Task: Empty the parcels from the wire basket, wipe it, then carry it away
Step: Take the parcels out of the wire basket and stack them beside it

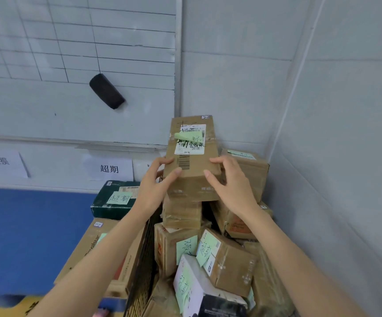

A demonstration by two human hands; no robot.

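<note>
1. Top parcel (191, 156): on the heap in the wire basket (143, 271), gripped by left hand (155, 186) and right hand (229, 181), fingers curled round its sides.
2. Step: emptying, judged early; basket full.
3. Next: lift clear without toppling the parcels beneath.

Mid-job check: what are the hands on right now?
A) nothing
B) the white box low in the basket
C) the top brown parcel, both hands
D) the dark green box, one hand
C: the left hand and right hand grip opposite sides of the top brown parcel at the top of the pile; the dark green box sits untouched to the left.
</note>
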